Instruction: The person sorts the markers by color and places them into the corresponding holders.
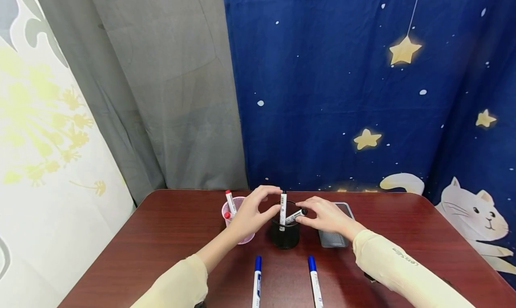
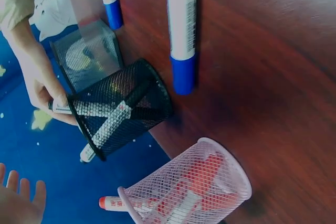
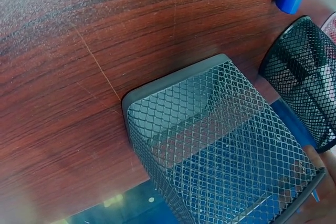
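Poking from a black mesh cup (image 1: 285, 240), steep white marker (image 1: 283, 207), slanted black-capped marker (image 1: 294, 216), left hand (image 1: 251, 213) with fingers apart beside the first, right hand (image 1: 325, 215) at the second, pinch unclear.

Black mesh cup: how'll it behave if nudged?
The black mesh cup is probably light, given its open mesh wall. It may tip if pushed high, with markers poking above its rim. The tabletop looks smooth, so low pushes might slide it.
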The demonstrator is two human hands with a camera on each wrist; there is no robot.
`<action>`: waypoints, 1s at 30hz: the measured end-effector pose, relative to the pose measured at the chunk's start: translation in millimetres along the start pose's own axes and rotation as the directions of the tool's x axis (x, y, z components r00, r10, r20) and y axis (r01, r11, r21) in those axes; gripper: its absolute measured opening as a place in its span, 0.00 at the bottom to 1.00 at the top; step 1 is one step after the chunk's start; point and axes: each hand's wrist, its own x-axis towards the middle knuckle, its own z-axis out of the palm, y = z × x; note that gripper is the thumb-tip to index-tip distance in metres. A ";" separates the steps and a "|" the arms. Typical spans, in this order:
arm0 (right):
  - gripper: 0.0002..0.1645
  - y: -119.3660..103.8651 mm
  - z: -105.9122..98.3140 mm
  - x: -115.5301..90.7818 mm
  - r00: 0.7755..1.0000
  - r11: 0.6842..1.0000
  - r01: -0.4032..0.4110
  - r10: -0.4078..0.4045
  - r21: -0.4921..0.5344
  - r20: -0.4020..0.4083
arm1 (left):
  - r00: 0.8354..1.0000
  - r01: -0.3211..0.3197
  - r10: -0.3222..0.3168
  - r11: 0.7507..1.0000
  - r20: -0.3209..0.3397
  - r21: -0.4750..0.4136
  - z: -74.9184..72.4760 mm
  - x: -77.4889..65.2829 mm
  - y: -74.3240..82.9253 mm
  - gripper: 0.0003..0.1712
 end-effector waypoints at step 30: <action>0.30 -0.4 -4.4 -3.4 0.999 1.000 0.010 -0.011 -0.011 -0.030 | 0.871 -0.477 0.406 0.832 0.278 0.282 -13.4 -77.5 19.9 0.11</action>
